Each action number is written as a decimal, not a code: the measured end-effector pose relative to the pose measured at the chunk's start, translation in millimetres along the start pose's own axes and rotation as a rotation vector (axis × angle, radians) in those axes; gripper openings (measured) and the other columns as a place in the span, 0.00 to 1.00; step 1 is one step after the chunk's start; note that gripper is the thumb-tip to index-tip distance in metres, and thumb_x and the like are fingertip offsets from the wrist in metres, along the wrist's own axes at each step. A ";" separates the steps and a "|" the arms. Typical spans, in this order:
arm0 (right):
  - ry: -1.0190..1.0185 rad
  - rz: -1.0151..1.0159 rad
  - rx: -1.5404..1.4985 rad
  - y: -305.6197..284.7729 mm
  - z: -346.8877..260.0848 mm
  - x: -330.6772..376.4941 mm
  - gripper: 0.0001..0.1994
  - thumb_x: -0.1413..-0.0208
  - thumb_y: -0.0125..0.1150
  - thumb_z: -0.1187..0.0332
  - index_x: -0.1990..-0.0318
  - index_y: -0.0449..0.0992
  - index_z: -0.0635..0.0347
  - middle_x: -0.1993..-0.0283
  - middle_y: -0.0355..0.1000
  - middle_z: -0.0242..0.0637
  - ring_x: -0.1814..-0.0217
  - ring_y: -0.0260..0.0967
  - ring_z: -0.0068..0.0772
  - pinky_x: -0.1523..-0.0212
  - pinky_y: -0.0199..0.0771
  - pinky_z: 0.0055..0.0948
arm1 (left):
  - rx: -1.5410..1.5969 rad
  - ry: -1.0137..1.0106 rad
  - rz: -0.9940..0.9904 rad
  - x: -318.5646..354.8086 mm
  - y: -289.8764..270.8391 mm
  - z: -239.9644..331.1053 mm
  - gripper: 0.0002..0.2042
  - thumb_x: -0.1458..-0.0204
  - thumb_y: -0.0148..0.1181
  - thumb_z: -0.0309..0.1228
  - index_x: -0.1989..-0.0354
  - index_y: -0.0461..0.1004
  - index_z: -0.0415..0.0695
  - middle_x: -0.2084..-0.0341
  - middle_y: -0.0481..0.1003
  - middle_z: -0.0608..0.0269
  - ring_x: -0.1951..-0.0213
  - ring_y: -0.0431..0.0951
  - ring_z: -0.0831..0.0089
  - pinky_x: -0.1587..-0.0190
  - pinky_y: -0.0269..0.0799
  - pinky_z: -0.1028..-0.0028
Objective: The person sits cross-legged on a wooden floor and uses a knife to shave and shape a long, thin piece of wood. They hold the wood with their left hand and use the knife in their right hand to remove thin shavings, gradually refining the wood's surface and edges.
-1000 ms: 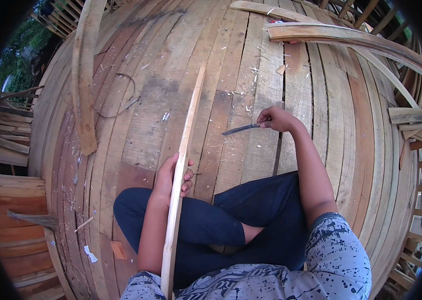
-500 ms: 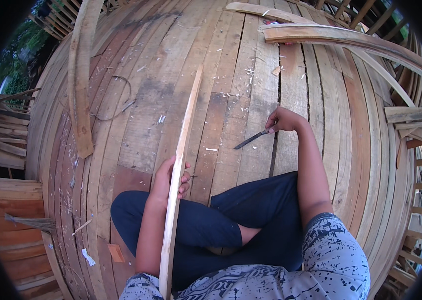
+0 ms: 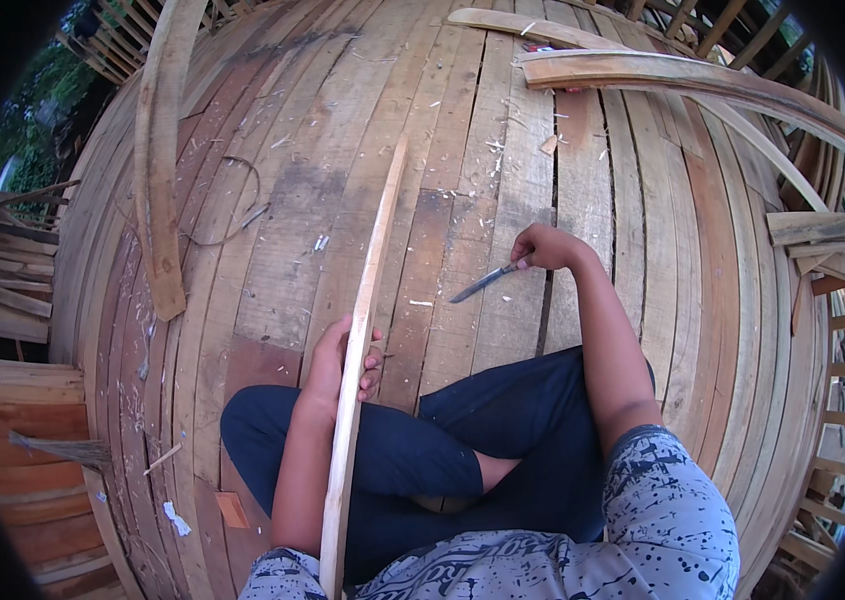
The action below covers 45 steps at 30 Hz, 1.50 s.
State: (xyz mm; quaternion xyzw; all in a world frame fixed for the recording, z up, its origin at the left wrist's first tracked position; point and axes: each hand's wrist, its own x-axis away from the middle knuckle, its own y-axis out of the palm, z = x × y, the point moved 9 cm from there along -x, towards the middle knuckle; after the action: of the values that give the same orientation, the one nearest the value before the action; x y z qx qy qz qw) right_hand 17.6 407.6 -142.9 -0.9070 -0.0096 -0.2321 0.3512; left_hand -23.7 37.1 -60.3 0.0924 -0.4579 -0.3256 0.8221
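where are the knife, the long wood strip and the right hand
knife (image 3: 485,283), head view, middle of the blade
long wood strip (image 3: 352,365), head view, middle of its pale face
right hand (image 3: 549,247), head view, back of the hand

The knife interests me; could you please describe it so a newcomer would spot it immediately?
Over the plank floor, beyond the crossed legs, find the right hand. It holds a slim knife, tip pointing left and back toward those legs. Its dark grey blade stands out from the pale wood chips nearby.
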 end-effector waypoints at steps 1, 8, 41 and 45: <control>0.098 0.202 0.013 -23.1 9.4 0.1 0.11 0.48 0.67 0.72 0.56 0.80 0.62 0.61 0.80 0.46 0.56 0.77 0.44 0.52 0.75 0.37 | 0.001 -0.002 0.000 -0.4 1.1 0.1 0.27 0.40 0.45 0.58 0.58 0.68 0.42 0.84 0.63 0.66 0.89 0.62 0.76 0.90 0.58 0.76; -0.114 0.158 -0.016 -24.2 -13.3 7.2 0.13 0.50 0.69 0.76 0.55 0.81 0.61 0.60 0.81 0.36 0.60 0.76 0.28 0.53 0.73 0.31 | 0.010 0.012 -0.007 -1.4 -2.0 1.0 0.26 0.41 0.45 0.58 0.58 0.68 0.42 0.84 0.63 0.67 0.89 0.62 0.76 0.90 0.58 0.76; 0.280 0.597 0.219 -72.3 43.8 14.0 0.13 0.45 0.65 0.64 0.56 0.80 0.63 0.59 0.79 0.49 0.54 0.78 0.46 0.52 0.76 0.40 | 0.023 -0.018 -0.066 -9.5 -1.7 -7.1 0.21 0.37 0.40 0.52 0.59 0.68 0.45 0.84 0.64 0.66 0.88 0.63 0.77 0.89 0.58 0.76; 0.181 0.698 -0.110 -77.7 15.9 14.8 0.15 0.41 0.61 0.61 0.57 0.75 0.66 0.65 0.77 0.49 0.63 0.77 0.43 0.56 0.75 0.39 | -0.061 -0.004 -0.080 -11.6 -0.6 -8.1 0.18 0.36 0.38 0.50 0.59 0.68 0.48 0.83 0.65 0.66 0.87 0.63 0.77 0.89 0.57 0.76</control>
State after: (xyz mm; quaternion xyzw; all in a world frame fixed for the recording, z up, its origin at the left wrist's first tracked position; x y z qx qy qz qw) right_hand 23.3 474.1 -97.8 -0.8490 0.3442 -0.1776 0.3594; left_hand -21.6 42.6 -73.2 0.0849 -0.4452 -0.3724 0.8099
